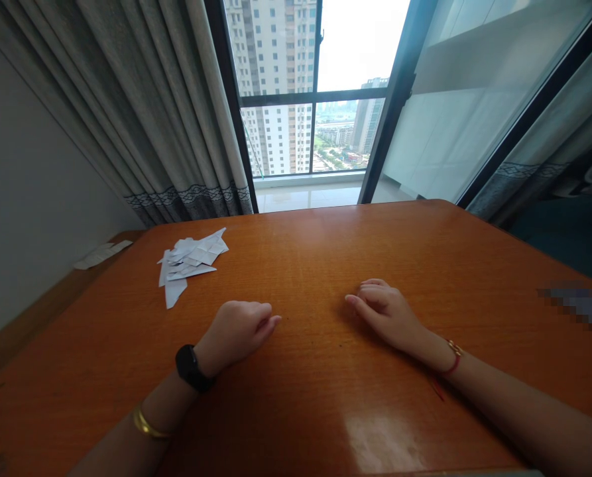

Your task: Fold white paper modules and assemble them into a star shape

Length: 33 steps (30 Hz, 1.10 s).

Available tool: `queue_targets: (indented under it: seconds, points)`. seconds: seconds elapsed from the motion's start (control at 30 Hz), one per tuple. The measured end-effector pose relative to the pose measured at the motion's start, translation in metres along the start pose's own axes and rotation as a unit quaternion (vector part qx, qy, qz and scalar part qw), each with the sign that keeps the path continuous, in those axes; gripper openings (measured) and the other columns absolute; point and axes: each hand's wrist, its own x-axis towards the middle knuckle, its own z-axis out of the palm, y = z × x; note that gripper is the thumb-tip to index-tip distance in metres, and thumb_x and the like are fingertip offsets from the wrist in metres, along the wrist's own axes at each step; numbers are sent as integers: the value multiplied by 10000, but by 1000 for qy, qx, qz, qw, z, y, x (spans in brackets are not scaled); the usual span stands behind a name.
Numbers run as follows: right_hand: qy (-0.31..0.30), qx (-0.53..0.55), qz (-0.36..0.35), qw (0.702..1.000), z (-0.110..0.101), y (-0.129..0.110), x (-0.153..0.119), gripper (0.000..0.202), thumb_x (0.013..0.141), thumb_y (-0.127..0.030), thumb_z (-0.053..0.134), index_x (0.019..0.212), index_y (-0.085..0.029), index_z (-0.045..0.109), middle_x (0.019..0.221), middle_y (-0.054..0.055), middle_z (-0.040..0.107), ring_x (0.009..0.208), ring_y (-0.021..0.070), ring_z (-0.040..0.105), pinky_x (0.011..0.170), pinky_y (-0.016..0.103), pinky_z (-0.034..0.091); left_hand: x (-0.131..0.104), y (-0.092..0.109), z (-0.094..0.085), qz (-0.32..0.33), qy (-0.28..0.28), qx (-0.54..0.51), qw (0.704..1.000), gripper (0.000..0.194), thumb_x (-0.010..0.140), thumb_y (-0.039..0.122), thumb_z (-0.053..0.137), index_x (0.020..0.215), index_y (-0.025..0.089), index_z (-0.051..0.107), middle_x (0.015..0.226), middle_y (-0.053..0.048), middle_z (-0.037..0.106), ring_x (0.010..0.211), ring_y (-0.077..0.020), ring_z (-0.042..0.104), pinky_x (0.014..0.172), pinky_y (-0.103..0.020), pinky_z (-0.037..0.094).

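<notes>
Both hands rest over the wooden table, apart from each other. My left hand is curled into a loose fist with the thumb lying forward; no object shows in it. A black watch and a gold bangle are on that wrist and forearm. My right hand is also closed, fingers bent under and thumb along the side, with nothing visible in it. A red cord bracelet circles the right wrist. Beyond my left hand lies a loose pile of folded white paper pieces.
More white paper lies on a ledge past the table's left edge. A blurred patch covers something at the right edge. A grey curtain and a glass door frame stand behind the table.
</notes>
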Motion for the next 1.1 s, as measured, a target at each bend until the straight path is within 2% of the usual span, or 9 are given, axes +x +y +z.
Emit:
queue_targets:
  seconds: [0.2, 0.47, 1.1]
  points:
    - [1, -5, 3, 1000, 0, 0, 0, 463, 929, -346, 458, 525, -199, 286, 498, -45, 324, 537, 118, 364, 724, 304, 379, 0, 0, -1, -7, -6, -3, 1000, 375, 937, 392, 400, 625, 189, 448, 570, -4, 547, 524, -137, 468, 526, -292, 182]
    - [-2, -11, 3, 1000, -1, -1, 1, 474, 929, -360, 455, 516, -199, 287, 481, -45, 336, 514, 114, 360, 670, 295, 367, 0, 1, -1, -11, -8, -10, 1000, 378, 937, 390, 389, 621, 189, 442, 563, -5, 534, 520, -135, 454, 529, -294, 177]
    - [-19, -5, 8, 1000, 0, -1, 1, 457, 926, -330, 461, 523, -196, 292, 491, -54, 336, 502, 107, 347, 699, 297, 360, 0, -1, 1, -20, -17, -33, 999, 376, 938, 399, 390, 627, 190, 417, 573, 5, 519, 528, -131, 431, 537, -287, 174]
